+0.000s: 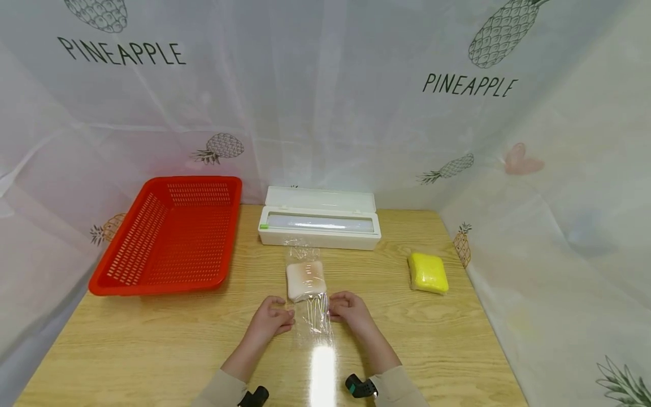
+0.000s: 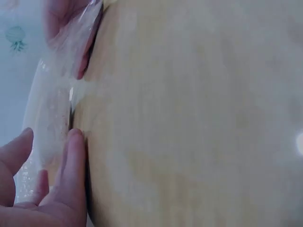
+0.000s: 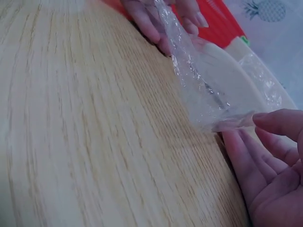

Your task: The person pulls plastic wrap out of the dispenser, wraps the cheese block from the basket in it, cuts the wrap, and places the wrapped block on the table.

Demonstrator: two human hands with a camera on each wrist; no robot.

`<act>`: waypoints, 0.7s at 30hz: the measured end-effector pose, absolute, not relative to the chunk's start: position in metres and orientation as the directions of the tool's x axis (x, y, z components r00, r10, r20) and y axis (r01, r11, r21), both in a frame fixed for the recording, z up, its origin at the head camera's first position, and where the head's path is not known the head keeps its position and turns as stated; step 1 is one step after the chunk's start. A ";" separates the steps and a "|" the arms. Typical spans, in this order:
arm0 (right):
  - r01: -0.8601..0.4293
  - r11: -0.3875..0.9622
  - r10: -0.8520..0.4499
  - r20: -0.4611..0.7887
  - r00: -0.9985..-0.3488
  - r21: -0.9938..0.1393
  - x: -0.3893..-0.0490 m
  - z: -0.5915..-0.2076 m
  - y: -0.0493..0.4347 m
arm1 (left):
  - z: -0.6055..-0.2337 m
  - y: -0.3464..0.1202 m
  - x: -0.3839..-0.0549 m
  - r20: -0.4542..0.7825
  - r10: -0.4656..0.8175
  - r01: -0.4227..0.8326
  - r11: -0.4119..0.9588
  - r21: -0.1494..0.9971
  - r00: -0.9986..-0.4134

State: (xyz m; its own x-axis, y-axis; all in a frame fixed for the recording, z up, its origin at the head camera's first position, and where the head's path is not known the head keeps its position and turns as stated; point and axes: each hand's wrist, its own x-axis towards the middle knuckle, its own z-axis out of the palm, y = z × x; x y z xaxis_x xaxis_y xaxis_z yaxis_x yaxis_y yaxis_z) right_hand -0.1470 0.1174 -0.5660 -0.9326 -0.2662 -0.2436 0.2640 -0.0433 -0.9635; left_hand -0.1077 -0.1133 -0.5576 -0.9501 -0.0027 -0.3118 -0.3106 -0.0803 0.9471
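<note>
A pale, square bread-like piece (image 1: 305, 280) with a light brown top lies in the middle of the table on a strip of cling film (image 1: 313, 321). The near end of the strip, wrinkled and shiny, extends toward the person. My right hand (image 1: 351, 311) pinches the strip's right edge between thumb and fingers, clearest in the right wrist view. On the opposite side, my left hand (image 1: 272, 321) is at the left edge, its fingers resting low by the table. In the left wrist view the left thumb (image 2: 16, 151) stands apart from the fingers.
Behind the bread-like piece stands a white cling film dispenser (image 1: 320, 240), its lid raised and the roll showing. A red plastic basket (image 1: 231, 237) is at the back left. To the right lies a yellow wrapped block (image 1: 428, 273). Pineapple-print curtains (image 1: 325, 113) border the table.
</note>
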 end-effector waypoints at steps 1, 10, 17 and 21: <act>0.265 -0.028 -0.276 -0.247 -0.929 -0.964 -0.146 -0.565 0.117 | -0.558 -0.113 -0.106 -0.323 0.024 -0.324 -0.101 0.941 -0.946; 0.258 0.065 -0.354 -0.264 -0.898 -0.964 -0.135 -0.567 0.120 | -0.566 -0.111 -0.087 -0.339 0.210 -0.376 -0.174 0.910 -0.917; 0.270 0.091 -0.431 -0.283 -0.857 -0.958 -0.125 -0.569 0.125 | -0.568 -0.112 -0.081 -0.299 0.234 -0.341 -0.166 0.925 -0.925; 0.291 0.084 -0.476 -0.295 -0.828 -0.953 -0.117 -0.567 0.129 | -0.567 -0.114 -0.078 -0.311 0.240 -0.353 -0.159 0.922 -0.920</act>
